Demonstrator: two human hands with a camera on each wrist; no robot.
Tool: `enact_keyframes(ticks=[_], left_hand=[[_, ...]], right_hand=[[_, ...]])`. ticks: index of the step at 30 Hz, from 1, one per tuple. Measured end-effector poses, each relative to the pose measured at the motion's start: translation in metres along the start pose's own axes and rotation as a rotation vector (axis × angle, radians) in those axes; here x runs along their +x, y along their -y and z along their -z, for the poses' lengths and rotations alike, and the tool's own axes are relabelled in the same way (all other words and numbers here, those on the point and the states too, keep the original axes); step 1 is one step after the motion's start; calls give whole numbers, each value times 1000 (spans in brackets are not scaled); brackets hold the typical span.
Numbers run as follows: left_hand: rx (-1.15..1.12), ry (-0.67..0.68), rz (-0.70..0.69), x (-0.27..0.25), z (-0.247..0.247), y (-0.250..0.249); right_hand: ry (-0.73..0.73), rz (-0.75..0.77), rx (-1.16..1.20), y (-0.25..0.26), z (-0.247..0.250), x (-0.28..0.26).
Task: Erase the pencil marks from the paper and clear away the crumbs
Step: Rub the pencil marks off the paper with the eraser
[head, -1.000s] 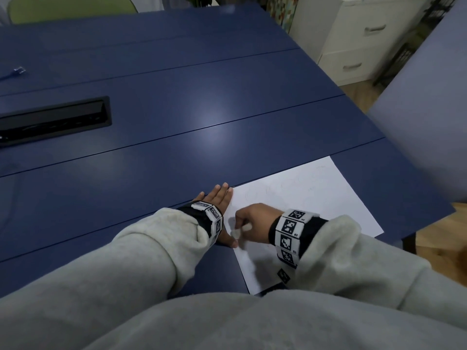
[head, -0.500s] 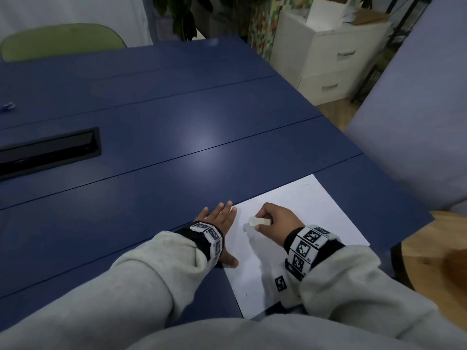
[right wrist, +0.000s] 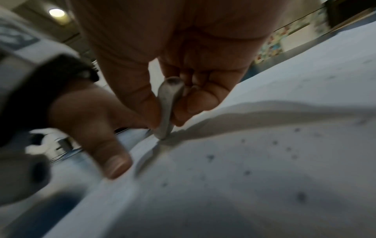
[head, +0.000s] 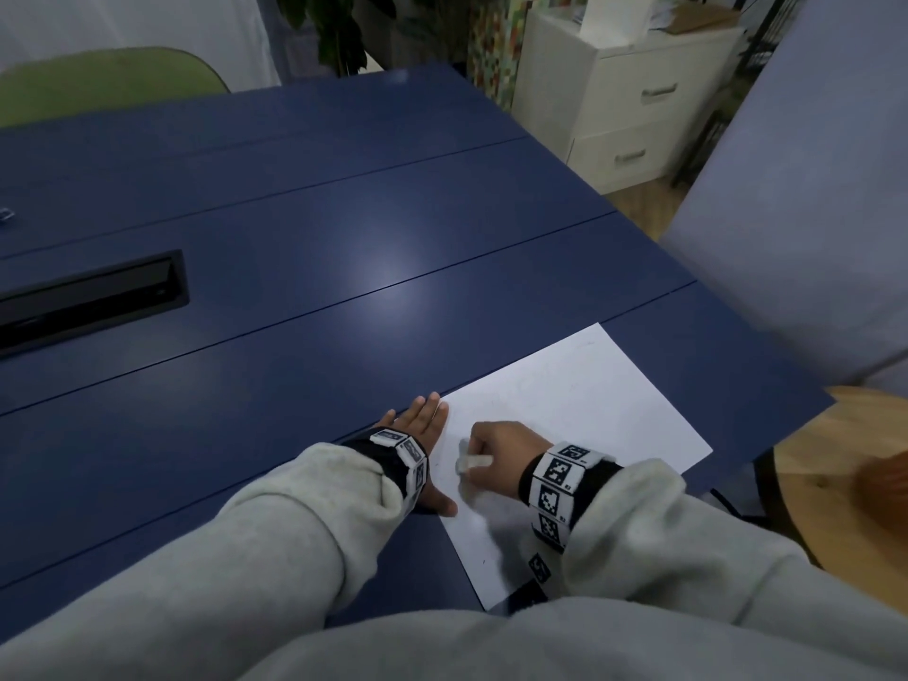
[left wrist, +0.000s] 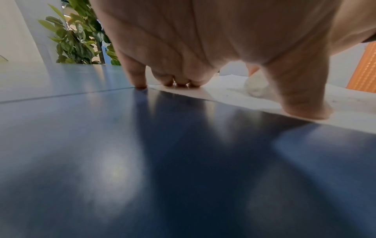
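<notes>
On the blue table [head: 304, 297], the left hand [head: 422, 435] lies flat, fingers straight, pressing the left edge of the paper [head: 580, 400]. Just right of it, the right hand [head: 496, 452] pinches a white eraser [head: 472, 463] between thumb and curled fingers, its tip touching the sheet. Dark crumbs [right wrist: 274, 142] speckle the paper nearby.

Pencil marks too faint on paper [head: 580, 395], eraser [right wrist: 167, 111] blurred
</notes>
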State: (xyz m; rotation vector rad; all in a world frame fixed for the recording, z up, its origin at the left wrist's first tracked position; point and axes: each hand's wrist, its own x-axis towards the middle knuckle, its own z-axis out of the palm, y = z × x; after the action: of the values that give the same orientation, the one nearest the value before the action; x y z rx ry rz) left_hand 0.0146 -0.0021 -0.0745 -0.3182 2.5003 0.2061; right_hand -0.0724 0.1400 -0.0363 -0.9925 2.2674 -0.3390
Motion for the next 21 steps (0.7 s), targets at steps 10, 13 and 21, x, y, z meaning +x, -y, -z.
enact_keyframes(ticks=[10, 13, 21], left_hand=[[5, -19, 0, 4, -4, 2], [1, -18, -4, 3, -5, 2], [-9, -24, -9, 3, -6, 2]], right_hand=[[19, 21, -58, 8, 2, 2], [98, 74, -138, 13, 5, 0], [70, 86, -149, 17, 3, -1]])
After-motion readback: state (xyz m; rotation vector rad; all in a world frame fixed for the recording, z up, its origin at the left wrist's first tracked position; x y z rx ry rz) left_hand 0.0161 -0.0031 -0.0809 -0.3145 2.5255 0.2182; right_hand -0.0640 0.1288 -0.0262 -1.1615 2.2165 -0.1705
